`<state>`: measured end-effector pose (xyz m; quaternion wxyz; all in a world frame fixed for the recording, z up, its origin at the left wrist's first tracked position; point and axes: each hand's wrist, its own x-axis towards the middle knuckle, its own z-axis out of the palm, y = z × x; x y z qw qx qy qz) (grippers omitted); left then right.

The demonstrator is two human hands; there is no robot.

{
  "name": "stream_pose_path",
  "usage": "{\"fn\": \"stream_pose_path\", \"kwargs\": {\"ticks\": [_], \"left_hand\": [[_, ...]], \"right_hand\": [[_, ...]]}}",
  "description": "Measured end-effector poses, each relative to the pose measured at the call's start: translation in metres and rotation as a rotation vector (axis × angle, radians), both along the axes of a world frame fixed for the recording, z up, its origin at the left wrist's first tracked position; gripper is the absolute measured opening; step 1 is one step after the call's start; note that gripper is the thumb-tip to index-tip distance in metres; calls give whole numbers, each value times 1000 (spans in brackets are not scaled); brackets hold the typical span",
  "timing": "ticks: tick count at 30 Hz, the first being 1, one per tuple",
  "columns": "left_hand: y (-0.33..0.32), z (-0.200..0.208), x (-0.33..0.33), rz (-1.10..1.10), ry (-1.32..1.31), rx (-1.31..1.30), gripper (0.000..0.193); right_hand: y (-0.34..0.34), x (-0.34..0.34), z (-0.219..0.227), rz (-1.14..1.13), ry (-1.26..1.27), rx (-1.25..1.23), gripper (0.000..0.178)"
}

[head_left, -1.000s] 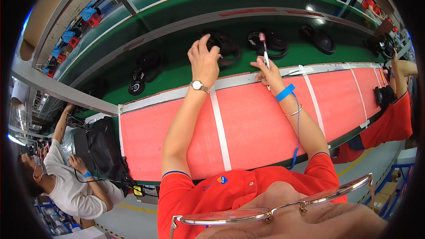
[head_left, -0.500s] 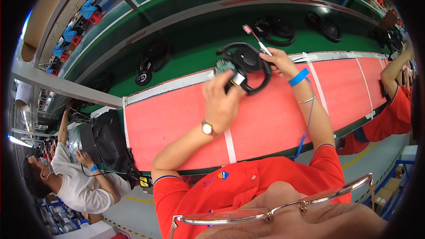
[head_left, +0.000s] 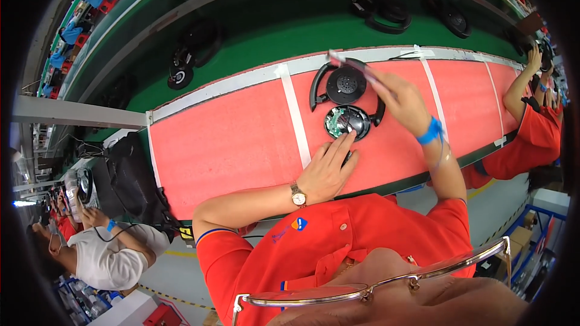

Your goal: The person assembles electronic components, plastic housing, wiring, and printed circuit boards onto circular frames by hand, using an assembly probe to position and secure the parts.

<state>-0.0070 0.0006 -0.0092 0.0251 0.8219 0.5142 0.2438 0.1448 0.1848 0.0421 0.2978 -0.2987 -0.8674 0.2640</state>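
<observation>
A pair of black headphones (head_left: 346,86) lies on the pink mat in front of me. Its lower ear cup (head_left: 356,122) is uncovered, with a green circuit board (head_left: 336,122) showing inside. My left hand (head_left: 329,172) rests flat on the mat, fingers stretched out and fingertips touching that cup's near edge. Something small and dark shows by the left fingers, too covered to make out. Over the upper right of the headphones, my right hand (head_left: 406,104) is closed around a toothbrush (head_left: 336,59). Brush and fingers are smeared by motion, the bristle end pointing far left.
More black headphones (head_left: 386,13) lie along the green belt (head_left: 272,45) beyond the mat (head_left: 232,139). At left, a black bag (head_left: 130,175) sits near a person in white (head_left: 112,256). A co-worker in red (head_left: 525,151) works at right. Blue cord hangs from my right wristband.
The headphones have come down from my hands onto the mat, nearer me. My left hand has moved lower and flattened out. The toothbrush has swung from upright to slanting over the headphones.
</observation>
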Motion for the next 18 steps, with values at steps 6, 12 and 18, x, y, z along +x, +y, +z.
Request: {"fn": "stream_pose_path", "kwargs": {"ticks": [6, 12, 18], "left_hand": [[3, 6, -1, -16, 17, 11, 33], [4, 9, 0, -25, 45, 21, 30], [3, 6, 0, -26, 53, 18, 28]], "right_hand": [[-50, 40, 14, 82, -347, -103, 36], [-48, 44, 7, 268, -328, 48, 43], [-43, 42, 11, 120, -418, 235, 50]]}}
